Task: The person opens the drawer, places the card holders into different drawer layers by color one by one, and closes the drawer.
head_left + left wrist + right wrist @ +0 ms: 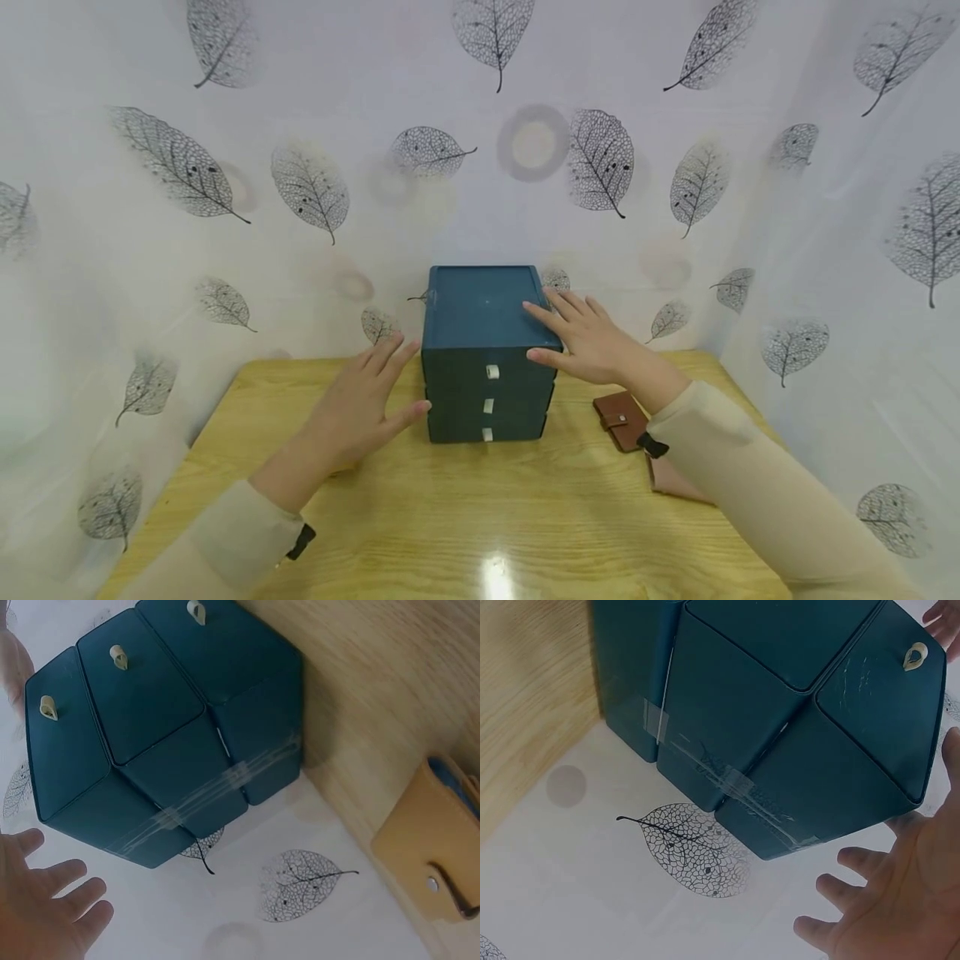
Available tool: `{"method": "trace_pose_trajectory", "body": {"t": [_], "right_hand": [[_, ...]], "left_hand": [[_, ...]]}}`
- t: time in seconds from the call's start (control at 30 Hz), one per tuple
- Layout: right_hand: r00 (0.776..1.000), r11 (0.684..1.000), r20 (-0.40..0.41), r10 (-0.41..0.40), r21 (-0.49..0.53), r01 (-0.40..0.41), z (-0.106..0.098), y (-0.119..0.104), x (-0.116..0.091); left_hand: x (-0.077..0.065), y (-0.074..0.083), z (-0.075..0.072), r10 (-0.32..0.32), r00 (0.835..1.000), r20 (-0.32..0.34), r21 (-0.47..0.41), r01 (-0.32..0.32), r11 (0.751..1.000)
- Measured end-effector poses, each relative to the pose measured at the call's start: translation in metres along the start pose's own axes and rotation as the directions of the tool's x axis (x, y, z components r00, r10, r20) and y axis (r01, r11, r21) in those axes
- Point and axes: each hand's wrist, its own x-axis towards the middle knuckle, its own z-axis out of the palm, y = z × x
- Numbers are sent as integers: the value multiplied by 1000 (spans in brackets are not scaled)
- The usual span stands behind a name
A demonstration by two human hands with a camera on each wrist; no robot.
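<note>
A dark teal drawer box stands upright against the back curtain, three drawers stacked with a pale loop pull on each front. All three drawers look closed. To its left, my left hand hovers with fingers spread, apart from the side. My right hand is at the top right edge, fingers stretched out; whether they touch the box I cannot tell. Clear tape runs across the box's side in the left wrist view, and similar tape shows in the right wrist view. Neither hand holds anything.
On the wooden table, a brown snap-strap wallet lies right of the box, with a pinkish flat item partly under my right sleeve. A tan wallet lies on the left side. Leaf-printed curtain surrounds the table.
</note>
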Motion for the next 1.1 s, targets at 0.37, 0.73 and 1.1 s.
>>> {"method": "trace_pose_trajectory", "body": {"t": [0.37,0.73,1.1], "right_hand": [[999,998,-20,-50,40,51,1,3,11],[997,994,-34,-70,87,73,1,0,19],[996,979,-50,-80,183,87,5,-1,25]], "left_hand": [[2,12,12,6,976,-216,-46,-16,999],[4,24,39,5,910,-414,-139,-69,988],[10,39,54,-37,915,-402,-198,-47,979]]}}
